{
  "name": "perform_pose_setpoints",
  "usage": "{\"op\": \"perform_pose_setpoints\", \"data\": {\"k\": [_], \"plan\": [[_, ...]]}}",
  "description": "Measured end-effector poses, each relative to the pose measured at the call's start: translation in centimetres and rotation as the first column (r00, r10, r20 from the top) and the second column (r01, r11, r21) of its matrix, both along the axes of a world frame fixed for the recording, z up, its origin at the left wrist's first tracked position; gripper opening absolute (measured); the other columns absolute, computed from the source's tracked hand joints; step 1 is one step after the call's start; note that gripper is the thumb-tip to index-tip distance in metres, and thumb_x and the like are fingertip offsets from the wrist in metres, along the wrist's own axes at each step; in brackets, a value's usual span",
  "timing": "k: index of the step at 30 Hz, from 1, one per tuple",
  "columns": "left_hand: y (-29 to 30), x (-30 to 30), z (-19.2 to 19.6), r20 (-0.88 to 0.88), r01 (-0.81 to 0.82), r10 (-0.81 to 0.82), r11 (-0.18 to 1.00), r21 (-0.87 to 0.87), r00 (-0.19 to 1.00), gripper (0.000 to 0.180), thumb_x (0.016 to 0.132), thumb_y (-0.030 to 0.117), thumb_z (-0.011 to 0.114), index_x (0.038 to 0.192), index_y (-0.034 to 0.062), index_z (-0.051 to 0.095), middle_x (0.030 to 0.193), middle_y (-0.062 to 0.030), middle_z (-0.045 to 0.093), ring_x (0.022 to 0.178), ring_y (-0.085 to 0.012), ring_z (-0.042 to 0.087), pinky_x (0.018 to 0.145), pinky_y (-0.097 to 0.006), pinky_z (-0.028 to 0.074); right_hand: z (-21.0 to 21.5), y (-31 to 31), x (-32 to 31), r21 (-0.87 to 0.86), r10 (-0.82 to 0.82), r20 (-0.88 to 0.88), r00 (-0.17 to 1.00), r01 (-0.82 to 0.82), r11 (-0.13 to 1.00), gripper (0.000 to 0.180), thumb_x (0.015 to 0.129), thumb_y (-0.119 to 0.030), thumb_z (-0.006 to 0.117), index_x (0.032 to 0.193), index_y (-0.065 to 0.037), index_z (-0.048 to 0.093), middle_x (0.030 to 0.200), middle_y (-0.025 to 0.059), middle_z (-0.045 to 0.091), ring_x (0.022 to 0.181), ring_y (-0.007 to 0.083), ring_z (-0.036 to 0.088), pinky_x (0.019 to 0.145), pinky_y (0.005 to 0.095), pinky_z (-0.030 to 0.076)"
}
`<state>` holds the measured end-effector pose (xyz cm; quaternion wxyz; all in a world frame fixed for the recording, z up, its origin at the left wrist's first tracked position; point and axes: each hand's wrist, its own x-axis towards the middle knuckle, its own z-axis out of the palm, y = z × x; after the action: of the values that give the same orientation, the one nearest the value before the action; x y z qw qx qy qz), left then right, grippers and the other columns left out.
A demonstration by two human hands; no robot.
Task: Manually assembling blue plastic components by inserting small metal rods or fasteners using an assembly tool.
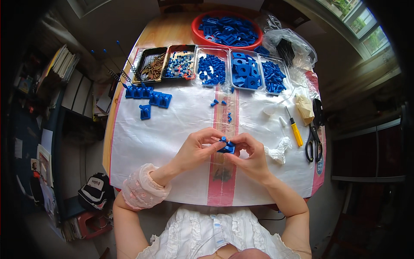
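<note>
Both of my hands meet over the middle of the table, around one small blue plastic base (pixel 227 148). My left hand (pixel 202 146) pinches at its upper left, where a small blue peg (pixel 223 139) shows between the fingertips. From the other side, my right hand (pixel 248 152) grips the base between thumb and fingers. Part of the base is hidden behind my fingers. Just beyond my hands lie a few loose blue pegs (pixel 230 117). Put-together blue pieces (pixel 160 99) stand grouped at the left, one single piece (pixel 145 112) nearer me.
A row of trays runs across the back: brown screws (pixel 153 65), small mixed parts (pixel 180 63), blue pegs (pixel 211 69), blue plates (pixel 246 70) and more blue pegs (pixel 274 77). Behind is a red basin (pixel 197 32) of blue parts. At right lie a yellow screwdriver (pixel 296 134), scissors (pixel 313 144) and crumpled tissue (pixel 280 151).
</note>
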<state>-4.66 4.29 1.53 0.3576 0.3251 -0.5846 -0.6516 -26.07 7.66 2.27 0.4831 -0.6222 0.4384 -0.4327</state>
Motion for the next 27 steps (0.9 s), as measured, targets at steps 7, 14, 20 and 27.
{"op": "perform_pose_setpoints", "data": {"k": [7, 14, 20, 27], "plan": [[0.6, -0.6, -0.2, -0.040, -0.056, 0.054, 0.996, -0.067, 0.998, 0.015, 0.094, 0.003, 0.067, 0.108, 0.0020, 0.070, 0.112, -0.0074, 0.064, 0.100, -0.0139, 0.066, 0.083, -0.026, 0.057, -0.6, -0.3, 0.1, -0.034, 0.035, 0.051, 0.998, -0.033, 0.999, 0.032, 0.078, 0.001, 0.081, 0.104, 0.002, 0.063, 0.096, 0.0054, 0.067, 0.078, 0.0073, 0.063, 0.065, 0.0222, 0.051], [0.9, -0.8, 0.2, -0.094, -0.077, 0.069, 0.993, -0.092, 0.993, 0.015, 0.091, -0.003, 0.067, 0.104, 0.0020, 0.072, 0.114, -0.0106, 0.062, 0.103, -0.0173, 0.065, 0.088, -0.029, 0.058, -0.6, -0.3, 0.2, -0.002, 0.063, 0.180, 0.982, -0.064, 0.998, 0.031, 0.079, 0.005, 0.078, 0.106, 0.004, 0.062, 0.103, 0.0081, 0.067, 0.090, 0.0108, 0.066, 0.072, 0.0240, 0.053], [1.0, -0.9, 0.3, -0.122, -0.083, 0.071, 0.992, -0.094, 0.990, 0.014, 0.091, -0.003, 0.067, 0.104, 0.0012, 0.072, 0.112, -0.0085, 0.063, 0.100, -0.0154, 0.067, 0.086, -0.027, 0.059, -0.4, -0.1, 0.2, -0.020, 0.073, 0.217, 0.974, -0.070, 0.997, 0.031, 0.080, 0.007, 0.077, 0.106, 0.005, 0.062, 0.105, 0.0093, 0.066, 0.091, 0.0119, 0.066, 0.075, 0.0256, 0.054], [0.8, -1.0, 0.4, -0.149, -0.079, 0.070, 0.995, -0.053, 0.986, 0.013, 0.091, -0.003, 0.067, 0.103, -0.0005, 0.072, 0.113, -0.0081, 0.063, 0.099, -0.0151, 0.068, 0.085, -0.027, 0.060, -0.7, -0.3, 0.1, 0.011, 0.088, 0.222, 0.971, -0.092, 0.996, 0.030, 0.080, 0.007, 0.076, 0.106, 0.005, 0.061, 0.106, 0.0094, 0.066, 0.094, 0.0121, 0.065, 0.080, 0.0258, 0.055]]}}
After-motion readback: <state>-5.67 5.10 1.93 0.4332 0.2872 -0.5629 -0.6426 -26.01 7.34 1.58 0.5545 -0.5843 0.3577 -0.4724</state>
